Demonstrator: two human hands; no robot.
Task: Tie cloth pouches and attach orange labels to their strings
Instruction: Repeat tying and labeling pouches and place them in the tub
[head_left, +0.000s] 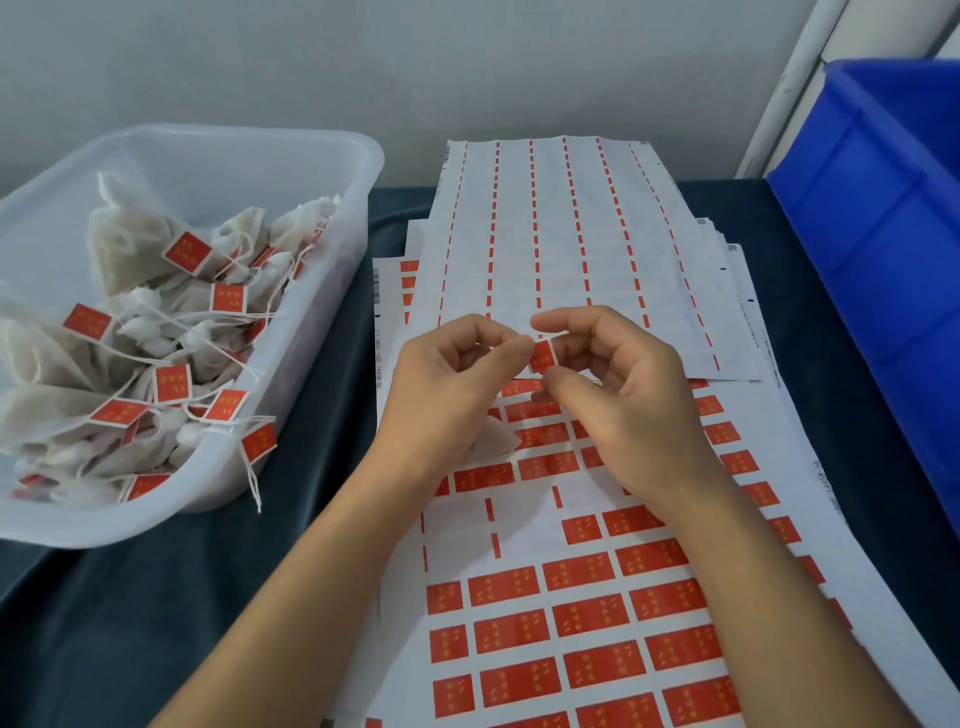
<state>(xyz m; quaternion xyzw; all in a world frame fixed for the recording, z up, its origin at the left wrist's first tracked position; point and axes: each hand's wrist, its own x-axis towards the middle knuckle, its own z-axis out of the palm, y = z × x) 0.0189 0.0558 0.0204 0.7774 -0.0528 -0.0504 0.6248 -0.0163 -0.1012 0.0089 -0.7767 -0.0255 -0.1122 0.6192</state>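
Note:
My left hand (457, 379) and my right hand (618, 395) meet above the sticker sheets and both pinch one small orange label (542, 356) between thumbs and fingertips. Beneath my hands, partly hidden, lies a white cloth pouch (496, 439) on the sheet. The label sheet (576, 623) in front of me carries rows of orange labels, with several gaps where labels were peeled off. I cannot make out the pouch's string.
A clear plastic tub (291, 171) at the left holds several tied pouches with orange labels (171, 383); one label hangs over its rim. A used sheet (561, 228) with only thin orange strips lies behind. A blue crate (883, 218) stands at the right. Dark cloth (156, 597) covers the table.

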